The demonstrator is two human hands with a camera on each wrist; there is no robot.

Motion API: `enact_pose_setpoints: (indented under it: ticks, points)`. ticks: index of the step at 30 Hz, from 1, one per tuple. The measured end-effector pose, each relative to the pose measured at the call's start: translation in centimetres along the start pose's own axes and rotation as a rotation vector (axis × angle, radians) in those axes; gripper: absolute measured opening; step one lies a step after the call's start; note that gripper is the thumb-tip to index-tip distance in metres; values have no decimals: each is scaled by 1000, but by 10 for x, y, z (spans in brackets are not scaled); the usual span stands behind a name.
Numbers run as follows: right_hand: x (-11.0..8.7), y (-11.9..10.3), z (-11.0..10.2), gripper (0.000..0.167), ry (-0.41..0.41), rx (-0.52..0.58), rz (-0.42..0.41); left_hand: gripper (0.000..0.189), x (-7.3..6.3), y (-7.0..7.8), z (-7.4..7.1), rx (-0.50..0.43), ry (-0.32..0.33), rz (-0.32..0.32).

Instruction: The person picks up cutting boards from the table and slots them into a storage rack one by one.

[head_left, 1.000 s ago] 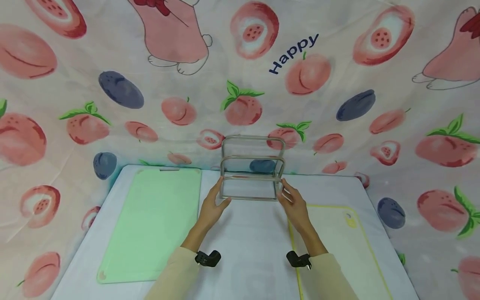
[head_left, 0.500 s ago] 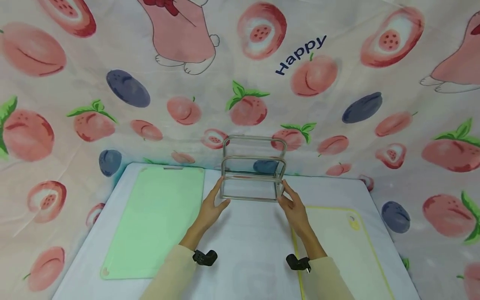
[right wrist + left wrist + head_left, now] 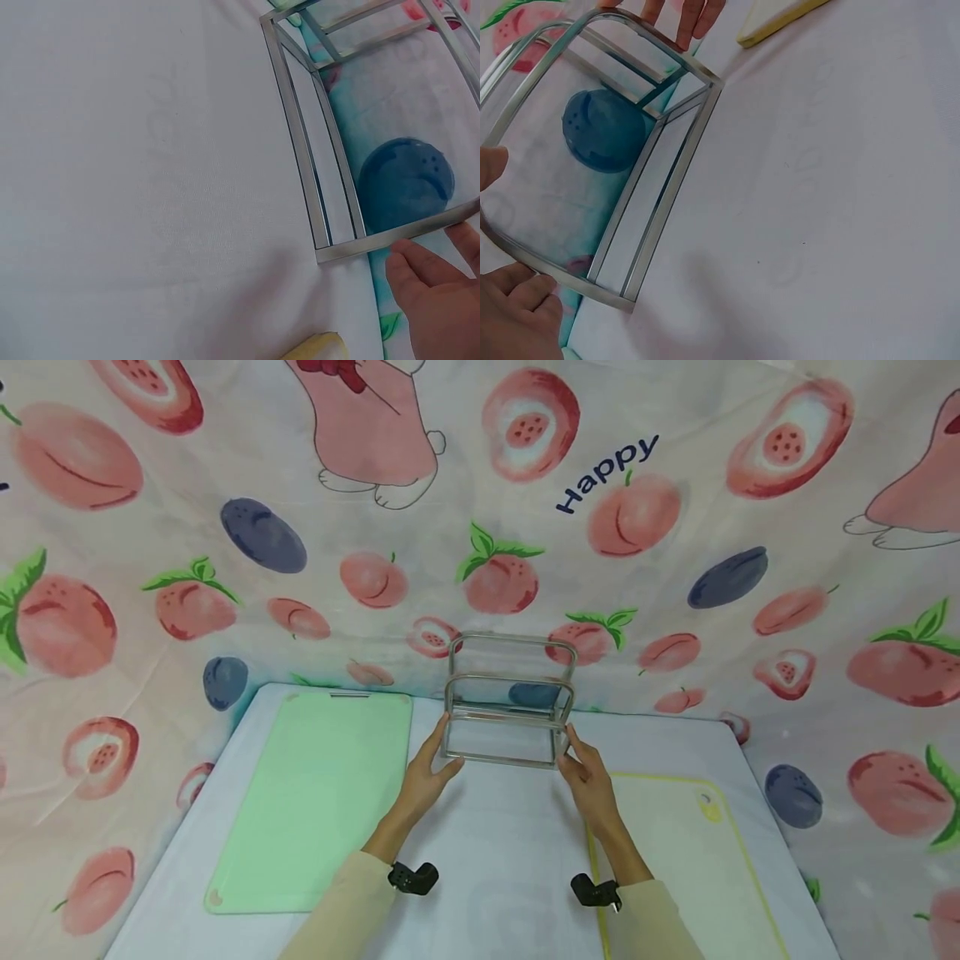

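A silver metal rack (image 3: 510,677) with several rounded upright frames stands at the back of the white table. Its left side is in my left hand (image 3: 420,783), thumb to the front and fingers along the outside. On the opposite side, my right hand (image 3: 592,783) holds the rack with its fingers against the side bar. In the left wrist view, the thumb (image 3: 491,166) and curled fingers (image 3: 526,294) lie on either side of the rack's metal bar (image 3: 677,180). Fingertips (image 3: 405,251) touch the outer bar in the right wrist view; that thumb is hard to make out.
A green cutting board (image 3: 315,802) lies flat on the left. On the right lies a white cutting board (image 3: 682,860) with a yellow rim, partly under the right forearm. Fruit-patterned cloth (image 3: 510,502) hangs behind the table and at both sides.
The head view has shifted slightly, so the scene appears a little further right. Both hands keep the same places on the rack, which shows no clear movement on the table.
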State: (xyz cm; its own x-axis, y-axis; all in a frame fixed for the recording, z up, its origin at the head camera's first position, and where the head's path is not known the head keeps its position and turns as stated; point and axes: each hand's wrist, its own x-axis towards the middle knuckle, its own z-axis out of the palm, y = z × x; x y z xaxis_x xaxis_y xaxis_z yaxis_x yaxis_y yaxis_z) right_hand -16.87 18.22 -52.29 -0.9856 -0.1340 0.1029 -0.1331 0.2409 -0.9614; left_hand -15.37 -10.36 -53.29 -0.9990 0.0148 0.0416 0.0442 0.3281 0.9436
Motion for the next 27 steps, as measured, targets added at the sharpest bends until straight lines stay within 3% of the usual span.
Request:
enact_pose_setpoints:
  ticks: [5, 16, 27]
  points:
    - [-1, 9, 3, 56, 23, -12, -32, 74, -4, 0, 1, -1, 19, 17]
    - [-14, -22, 7, 53, 53, -5, -83, 71, -10, 0, 2, -11, 40, 66]
    - [-22, -23, 7, 49, 88, 14, -130, 71, -19, 2, 2, -39, 33, 80]
